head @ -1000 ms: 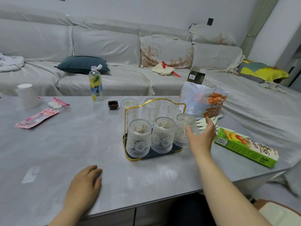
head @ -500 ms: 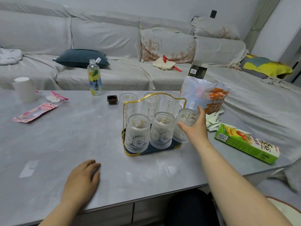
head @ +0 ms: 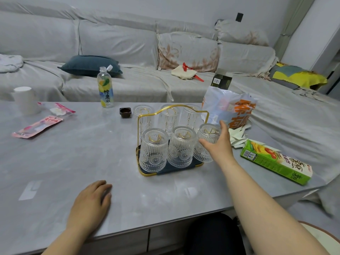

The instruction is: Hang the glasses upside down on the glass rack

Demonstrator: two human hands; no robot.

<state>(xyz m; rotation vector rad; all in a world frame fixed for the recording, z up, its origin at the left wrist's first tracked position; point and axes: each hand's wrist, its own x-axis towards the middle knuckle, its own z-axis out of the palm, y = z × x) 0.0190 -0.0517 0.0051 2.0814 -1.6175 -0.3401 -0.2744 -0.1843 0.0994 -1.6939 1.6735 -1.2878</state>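
Observation:
A gold wire glass rack (head: 138, 137) with a dark base stands mid-table. Several ribbed clear glasses hang upside down on it: three in the back row (head: 168, 116) and three in front, the front left glass (head: 153, 150), the front middle glass (head: 181, 148) and the front right glass (head: 205, 133). My right hand (head: 218, 144) wraps the front right glass, thumb across its front and fingers behind it; that glass leans outward over the rack's edge. My left hand (head: 92, 205) lies flat on the table near the front edge, holding nothing.
A green carton (head: 276, 161) lies right of the rack, with a white and orange bag (head: 230, 109) and paper scraps behind my right hand. A lemon drink bottle (head: 105, 89), a small brown dish (head: 125, 112), a white cup (head: 24, 100) and pink packets (head: 36, 126) sit further left. A sofa runs behind.
My right hand moved left from beside the front right glass and closed around it. The left hand stayed flat on the table.

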